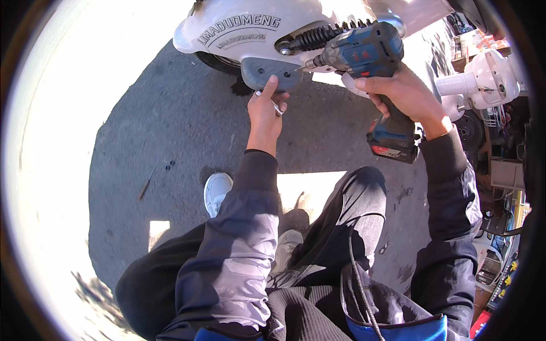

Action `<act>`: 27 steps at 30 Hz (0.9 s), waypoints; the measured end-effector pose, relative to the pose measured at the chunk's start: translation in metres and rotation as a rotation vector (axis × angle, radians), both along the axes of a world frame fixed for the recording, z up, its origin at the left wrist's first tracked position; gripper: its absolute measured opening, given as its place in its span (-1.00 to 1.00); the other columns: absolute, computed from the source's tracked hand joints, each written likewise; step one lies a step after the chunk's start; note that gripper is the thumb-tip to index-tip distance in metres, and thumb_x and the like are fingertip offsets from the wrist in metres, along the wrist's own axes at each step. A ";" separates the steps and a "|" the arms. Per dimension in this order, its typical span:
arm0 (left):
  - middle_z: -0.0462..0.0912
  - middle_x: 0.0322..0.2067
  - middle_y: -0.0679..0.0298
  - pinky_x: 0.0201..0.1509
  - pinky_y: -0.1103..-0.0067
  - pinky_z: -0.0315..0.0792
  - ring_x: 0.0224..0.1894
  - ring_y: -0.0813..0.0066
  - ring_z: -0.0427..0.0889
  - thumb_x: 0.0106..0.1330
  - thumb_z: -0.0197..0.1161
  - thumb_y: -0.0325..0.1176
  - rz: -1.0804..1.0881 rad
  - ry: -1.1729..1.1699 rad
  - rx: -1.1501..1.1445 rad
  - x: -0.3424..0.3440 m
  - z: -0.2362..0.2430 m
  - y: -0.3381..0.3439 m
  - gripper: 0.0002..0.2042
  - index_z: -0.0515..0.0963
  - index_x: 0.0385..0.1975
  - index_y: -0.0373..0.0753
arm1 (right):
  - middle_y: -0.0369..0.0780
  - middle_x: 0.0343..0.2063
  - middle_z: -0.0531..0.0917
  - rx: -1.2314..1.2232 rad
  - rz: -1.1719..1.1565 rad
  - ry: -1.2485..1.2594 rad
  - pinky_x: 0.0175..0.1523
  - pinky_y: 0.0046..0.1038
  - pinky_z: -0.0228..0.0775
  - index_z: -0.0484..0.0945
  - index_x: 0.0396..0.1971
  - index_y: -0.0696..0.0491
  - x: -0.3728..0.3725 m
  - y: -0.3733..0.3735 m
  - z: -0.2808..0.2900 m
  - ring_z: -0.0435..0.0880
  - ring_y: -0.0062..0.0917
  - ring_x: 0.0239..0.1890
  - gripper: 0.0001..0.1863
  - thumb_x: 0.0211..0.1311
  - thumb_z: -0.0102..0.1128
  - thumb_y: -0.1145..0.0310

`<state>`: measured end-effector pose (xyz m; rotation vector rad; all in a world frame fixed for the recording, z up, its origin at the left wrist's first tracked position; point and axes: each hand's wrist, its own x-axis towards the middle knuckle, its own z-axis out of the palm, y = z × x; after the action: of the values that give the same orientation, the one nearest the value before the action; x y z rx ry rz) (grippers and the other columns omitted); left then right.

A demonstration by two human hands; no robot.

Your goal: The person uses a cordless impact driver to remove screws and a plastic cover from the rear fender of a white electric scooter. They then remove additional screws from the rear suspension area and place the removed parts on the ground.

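My right hand point(398, 94) is wrapped around the handle of a blue and black cordless drill point(367, 51). The drill's bit points left and meets the right part of a grey footrest pad point(256, 71), near one of its holes. That pad sits low on the side of a white scooter point(244, 28). My left hand point(266, 111) is closed, its thumb against the pad's lower edge. A short silver metal piece point(278, 108) pokes out from between its fingers; what kind it is I cannot make out.
A black coil shock absorber point(310, 40) is just above the pad. On the asphalt point(159, 113) to the left lie a screwdriver point(146, 184) and small dark round parts point(170, 165). White scooter-like parts point(483, 79) and assorted clutter line the right side.
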<state>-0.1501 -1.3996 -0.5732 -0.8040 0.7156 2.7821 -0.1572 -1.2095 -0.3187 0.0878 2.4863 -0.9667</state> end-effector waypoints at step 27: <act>0.65 -0.30 0.23 -0.50 0.59 0.39 -0.40 0.45 0.64 0.46 0.40 -0.30 -0.003 0.040 0.004 0.002 -0.001 0.000 -0.76 0.54 -0.10 -0.30 | -0.34 -0.69 0.52 0.022 0.105 0.037 -0.58 -0.54 0.32 0.60 -0.31 0.12 -0.012 -0.013 0.014 0.47 -0.65 -0.74 -0.68 0.24 0.46 0.16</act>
<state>-0.1481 -1.3995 -0.5744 -0.7483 0.7176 2.8029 -0.1693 -1.2220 -0.3044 -0.0531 2.5081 -0.9053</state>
